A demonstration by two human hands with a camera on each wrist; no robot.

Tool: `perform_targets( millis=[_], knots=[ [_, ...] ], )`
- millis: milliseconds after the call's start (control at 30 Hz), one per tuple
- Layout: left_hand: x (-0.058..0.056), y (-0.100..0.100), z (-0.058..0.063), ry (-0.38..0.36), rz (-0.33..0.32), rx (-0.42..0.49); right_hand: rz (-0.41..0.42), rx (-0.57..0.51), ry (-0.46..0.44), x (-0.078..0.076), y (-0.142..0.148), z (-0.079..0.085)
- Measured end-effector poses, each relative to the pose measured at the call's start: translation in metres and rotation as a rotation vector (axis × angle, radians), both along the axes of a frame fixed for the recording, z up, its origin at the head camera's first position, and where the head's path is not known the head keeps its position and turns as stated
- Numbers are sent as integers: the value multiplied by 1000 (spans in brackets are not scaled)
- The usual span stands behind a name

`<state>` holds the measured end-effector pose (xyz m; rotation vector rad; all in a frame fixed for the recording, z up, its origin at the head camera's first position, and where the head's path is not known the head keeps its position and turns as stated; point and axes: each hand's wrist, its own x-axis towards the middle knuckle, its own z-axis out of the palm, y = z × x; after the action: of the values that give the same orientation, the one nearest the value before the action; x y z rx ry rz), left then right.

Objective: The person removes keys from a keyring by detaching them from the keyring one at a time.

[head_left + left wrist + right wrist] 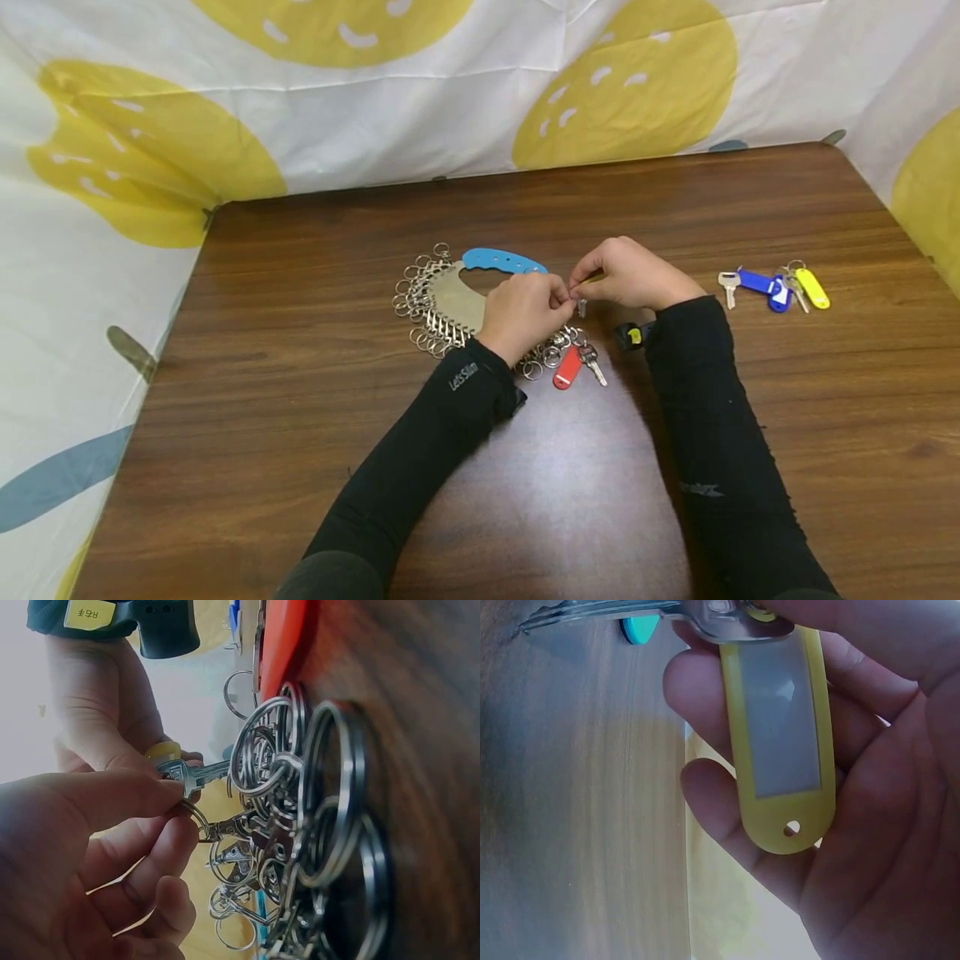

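The right hand pinches a long yellow tag and a shiny silver key. The tag has a pale window and a round end with a little hole. They are up beside the curved metal holder. The left hand's thumb and finger pinch a thin silver ring on it.

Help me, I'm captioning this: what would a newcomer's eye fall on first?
Probably the blue-handled metal plate with its clips and rings, mid-table in the head view. Then perhaps the yellow tag in the right hand, large in the right wrist view. A red tag beside the rings and, farther right, blue tags and another yellow tag add colour.
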<state>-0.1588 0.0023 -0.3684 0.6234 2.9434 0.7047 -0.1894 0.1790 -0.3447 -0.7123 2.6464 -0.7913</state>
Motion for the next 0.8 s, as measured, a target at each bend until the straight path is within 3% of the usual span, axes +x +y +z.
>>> perform_targets(
  millis=[500, 800],
  knots=[
    [-1, -1, 0, -5, -42, -6, 2, -1, -13, 0, 0, 1],
    [0, 0, -1, 0, -23, -2, -7, -1, -8, 0, 1, 2]
  ],
)
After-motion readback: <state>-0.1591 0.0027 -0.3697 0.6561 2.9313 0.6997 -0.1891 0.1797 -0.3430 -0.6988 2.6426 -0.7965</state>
